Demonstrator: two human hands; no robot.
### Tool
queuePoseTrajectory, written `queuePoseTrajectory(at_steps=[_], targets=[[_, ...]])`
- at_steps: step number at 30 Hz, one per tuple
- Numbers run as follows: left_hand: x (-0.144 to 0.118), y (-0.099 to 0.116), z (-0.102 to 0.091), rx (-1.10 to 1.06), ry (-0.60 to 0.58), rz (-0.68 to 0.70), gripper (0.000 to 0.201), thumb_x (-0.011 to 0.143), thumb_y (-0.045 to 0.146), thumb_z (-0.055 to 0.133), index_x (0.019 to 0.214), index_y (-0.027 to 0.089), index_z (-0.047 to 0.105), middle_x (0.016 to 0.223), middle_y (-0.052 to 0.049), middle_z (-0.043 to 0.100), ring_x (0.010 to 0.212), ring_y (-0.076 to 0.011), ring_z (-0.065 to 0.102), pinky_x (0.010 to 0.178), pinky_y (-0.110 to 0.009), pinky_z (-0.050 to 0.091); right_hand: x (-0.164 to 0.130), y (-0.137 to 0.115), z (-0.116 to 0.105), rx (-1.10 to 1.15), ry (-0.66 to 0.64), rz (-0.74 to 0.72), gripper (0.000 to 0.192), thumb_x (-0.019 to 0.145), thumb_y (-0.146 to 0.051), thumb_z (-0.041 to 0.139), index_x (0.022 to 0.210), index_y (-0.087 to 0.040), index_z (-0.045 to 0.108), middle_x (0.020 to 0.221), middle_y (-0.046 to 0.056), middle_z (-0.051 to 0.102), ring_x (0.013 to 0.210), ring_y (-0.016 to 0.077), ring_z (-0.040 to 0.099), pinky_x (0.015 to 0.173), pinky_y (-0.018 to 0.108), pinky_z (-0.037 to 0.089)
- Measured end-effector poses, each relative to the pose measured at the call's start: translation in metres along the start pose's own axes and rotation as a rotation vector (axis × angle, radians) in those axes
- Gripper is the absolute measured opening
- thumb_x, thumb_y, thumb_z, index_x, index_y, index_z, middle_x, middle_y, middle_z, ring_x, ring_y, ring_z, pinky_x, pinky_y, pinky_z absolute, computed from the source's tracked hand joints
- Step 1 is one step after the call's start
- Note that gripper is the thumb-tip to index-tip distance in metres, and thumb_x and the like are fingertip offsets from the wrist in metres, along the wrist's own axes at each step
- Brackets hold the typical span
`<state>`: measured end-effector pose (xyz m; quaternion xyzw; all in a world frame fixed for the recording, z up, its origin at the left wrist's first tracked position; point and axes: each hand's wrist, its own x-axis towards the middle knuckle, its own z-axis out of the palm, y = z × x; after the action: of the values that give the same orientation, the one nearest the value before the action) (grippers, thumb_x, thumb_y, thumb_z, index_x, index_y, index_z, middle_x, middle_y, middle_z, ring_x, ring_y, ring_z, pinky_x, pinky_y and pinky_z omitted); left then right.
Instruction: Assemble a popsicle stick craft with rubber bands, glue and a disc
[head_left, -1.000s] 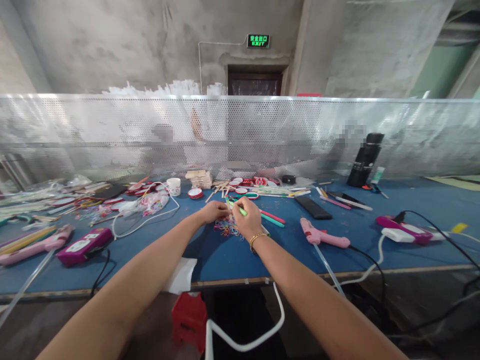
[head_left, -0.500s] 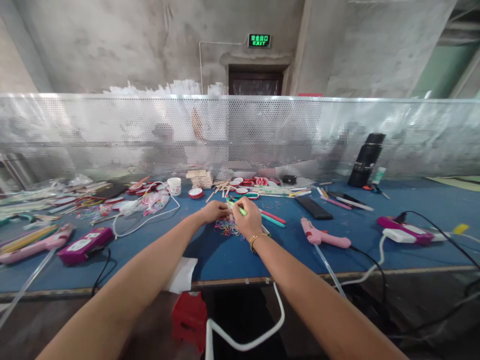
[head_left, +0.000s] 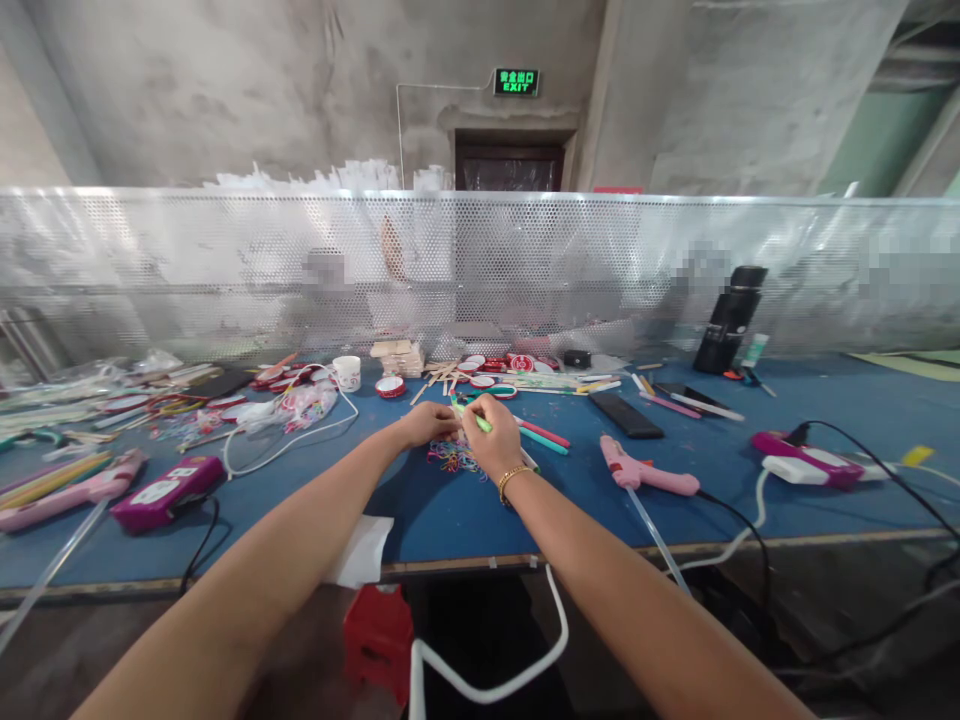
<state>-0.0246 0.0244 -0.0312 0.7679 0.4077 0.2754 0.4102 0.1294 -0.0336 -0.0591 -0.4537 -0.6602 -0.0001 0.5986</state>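
Right hand (head_left: 495,436) pinching green stick (head_left: 469,414), left hand (head_left: 426,423) curled — fingertips meeting it, above coloured bands (head_left: 452,458)

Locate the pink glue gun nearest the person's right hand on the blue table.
In the head view, the pink glue gun lies on the blue table, right of the right hand, just in front of a black flat bar.

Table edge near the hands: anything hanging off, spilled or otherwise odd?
Yes. A white paper sheet droops over the table's front edge beside the left forearm. The pink glue gun's clear stick juts past the edge too. Rubber bands lie in a loose heap under both hands.
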Motion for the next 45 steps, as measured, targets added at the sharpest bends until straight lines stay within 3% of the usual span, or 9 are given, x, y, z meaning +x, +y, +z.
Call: queuePoseTrajectory(at_steps=[30,45], targets=[[-0.0007,0.0016,0.0006,-0.006,0.01,-0.018,0.035,0.064,0.046,0.075,0.059,0.014,0.064,0.055,0.001,0.061,0.055,-0.0104,0.053,0.054,-0.022,0.04,0.0,0.0001,-0.0006,-0.026,0.029,0.026,0.012,0.085,-0.025,0.052,0.074,-0.022,0.055,0.072,0.0,0.063,0.074,0.0173,0.057,0.073,0.027,0.039],[-0.0015,0.0032,0.0007,0.013,0.008,-0.017,0.029,0.069,0.039,0.072,0.058,0.013,0.062,0.054,0.001,0.057,0.053,-0.0101,0.05,0.054,-0.022,0.039,-0.0001,-0.0033,-0.003,-0.019,-0.02,0.009,0.013,0.084,-0.024,0.052,0.071,-0.022,0.053,0.07,-0.001,0.062,0.071,0.0167,0.055,0.071,0.027,0.037]])
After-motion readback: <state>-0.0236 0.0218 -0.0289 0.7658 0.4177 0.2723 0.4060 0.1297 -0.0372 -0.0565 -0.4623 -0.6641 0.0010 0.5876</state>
